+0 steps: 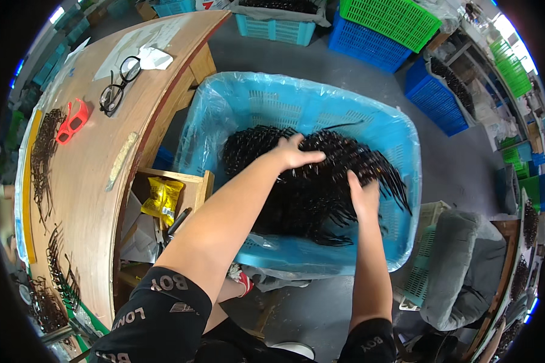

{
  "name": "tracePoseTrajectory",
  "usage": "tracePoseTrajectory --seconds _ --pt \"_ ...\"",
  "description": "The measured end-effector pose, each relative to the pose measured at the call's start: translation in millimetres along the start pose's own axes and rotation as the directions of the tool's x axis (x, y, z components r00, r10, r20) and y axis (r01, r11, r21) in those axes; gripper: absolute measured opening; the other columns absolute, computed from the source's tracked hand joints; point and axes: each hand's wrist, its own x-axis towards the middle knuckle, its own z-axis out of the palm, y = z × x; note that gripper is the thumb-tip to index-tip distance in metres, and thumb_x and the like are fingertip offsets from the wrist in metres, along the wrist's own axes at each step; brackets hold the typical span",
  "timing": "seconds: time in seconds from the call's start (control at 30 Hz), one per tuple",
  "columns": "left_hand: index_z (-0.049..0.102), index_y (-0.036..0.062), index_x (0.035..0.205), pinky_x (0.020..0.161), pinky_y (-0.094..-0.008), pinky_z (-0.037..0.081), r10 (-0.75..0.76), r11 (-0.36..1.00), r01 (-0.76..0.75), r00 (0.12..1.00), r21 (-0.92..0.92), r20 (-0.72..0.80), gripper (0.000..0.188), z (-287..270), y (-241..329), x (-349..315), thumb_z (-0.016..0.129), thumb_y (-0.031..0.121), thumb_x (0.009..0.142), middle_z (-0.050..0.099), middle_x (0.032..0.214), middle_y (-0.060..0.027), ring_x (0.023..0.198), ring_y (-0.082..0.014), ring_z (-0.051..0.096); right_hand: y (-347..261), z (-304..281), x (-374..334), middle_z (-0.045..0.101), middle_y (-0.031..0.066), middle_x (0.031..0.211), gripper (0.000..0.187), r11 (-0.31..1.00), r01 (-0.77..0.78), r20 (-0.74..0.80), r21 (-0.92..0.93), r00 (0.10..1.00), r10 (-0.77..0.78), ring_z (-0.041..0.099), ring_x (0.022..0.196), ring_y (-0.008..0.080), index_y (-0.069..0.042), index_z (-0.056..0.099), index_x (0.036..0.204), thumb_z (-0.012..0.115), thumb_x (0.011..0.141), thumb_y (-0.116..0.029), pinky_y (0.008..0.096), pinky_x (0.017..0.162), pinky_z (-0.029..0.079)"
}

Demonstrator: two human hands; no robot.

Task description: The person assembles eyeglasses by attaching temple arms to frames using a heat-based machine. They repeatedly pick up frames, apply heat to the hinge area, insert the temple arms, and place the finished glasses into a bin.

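At the centre of the view, a blue basket (pixel 274 104) contains a pile of dark curly strands (pixel 297 206). A clear plastic liner (pixel 211 112) covers its walls, probably to prevent snagging in the perforations. The workbench (pixel 97 175) stands at 9 o'clock from the basket, presumably for ready access. Relative to the basket's centre, the left hand (pixel 293 155) is just toward 11 o'clock: fingers spread wide, back upward, contacting the top of the pile, apparently to steady it. The right hand (pixel 366 195) is near 4 o'clock: thumb raised, other fingers blurred and partly hidden at the strands; whether it grips any cannot be determined.
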Motion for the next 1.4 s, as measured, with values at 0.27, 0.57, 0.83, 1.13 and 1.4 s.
tracePoseTrajectory --seconds 0.27,0.57,0.83,1.13,1.4 --pt "0.046 0.001 0.124 0.102 -0.0368 0.033 0.603 0.772 -0.634 0.713 0.039 -0.358 0.052 -103 60 -143 0.063 0.028 0.082 0.041 0.13 -0.0244 0.124 -0.034 0.039 130 131 100 0.054 0.0244 0.118 0.063 0.877 -0.008 0.207 -0.48 0.971 0.122 0.048 0.115 0.0382 0.0 0.048 0.124 0.046 0.085 -0.049 0.0426 0.098 0.037" --pt "0.053 0.0042 0.11 0.088 -0.0403 0.045 0.601 0.773 -0.634 0.734 -0.001 -0.316 0.031 -89 -50 -365 0.06 0.016 0.082 0.042 0.13 -0.0216 0.107 -0.0377 0.052 26 83 43 0.054 0.0229 0.119 0.044 0.932 0.36 0.145 -0.053 0.926 -0.349 0.052 0.111 0.0321 0.006 0.048 0.121 0.056 0.088 -0.021 0.037 0.096 0.04" --pt "0.053 0.004 0.114 0.083 -0.0394 0.045 0.472 0.881 -0.454 0.832 0.131 -0.293 0.034 -97 -107 -544 0.059 0.02 0.084 0.058 0.105 -0.0169 0.096 -0.0332 0.056 -263 82 -325 0.059 0.0067 0.101 0.023 0.486 0.355 0.392 0.799 0.305 -0.868 0.055 0.095 0.0165 0.0 0.056 0.106 0.056 0.082 0.001 0.029 0.086 0.043" --pt "0.057 0.0035 0.11 0.085 -0.0372 0.046 0.012 0.999 -0.03 0.8 -0.02 -0.6 0.031 -114 -216 -759 0.058 0.02 0.084 0.059 0.109 -0.0149 0.1 -0.0304 0.057 -333 215 -537 0.045 0.0257 0.124 0.064 0.119 0.725 0.339 0.678 -0.165 -0.926 0.045 0.113 0.0393 0.002 0.041 0.127 0.068 0.075 -0.022 0.0433 0.097 0.036" --pt "0.037 0.0142 0.133 0.102 -0.0446 0.029 -0.112 0.7 0.685 -0.175 -0.203 -0.978 0.074 -184 -388 -825 0.069 0.014 0.067 0.03 0.139 -0.0207 0.128 -0.0357 0.03 -372 290 -595 0.047 0.0185 0.124 0.074 -0.069 0.925 0.574 0.374 -0.29 -0.766 0.045 0.113 0.0299 -0.006 0.041 0.129 0.074 0.068 -0.032 0.0402 0.095 0.038"
